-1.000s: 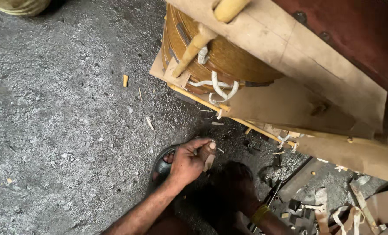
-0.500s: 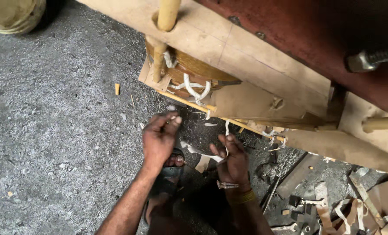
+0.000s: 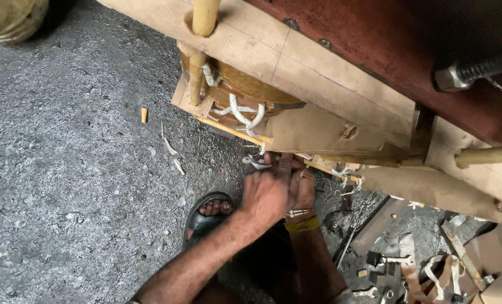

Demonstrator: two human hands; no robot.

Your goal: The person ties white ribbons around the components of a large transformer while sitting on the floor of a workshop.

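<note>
Rough grey concrete floor (image 3: pixel 65 169) is seen below. Both hands, left hand (image 3: pixel 270 191) and right hand (image 3: pixel 304 188), are bunched shut around a white tape strip (image 3: pixel 256 162), right under the brown paper-wrapped coil (image 3: pixel 318 132).

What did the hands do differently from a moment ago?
A second ago only the left hand showed, low near the sandal. Then both hands rose toward the wrapped coil. Now they are pressed together at the white tape by the thin yellow stick under the brown paper, the right hand partly hidden behind the left. The coil, the wooden pegs and the floor scraps stayed put.
</note>
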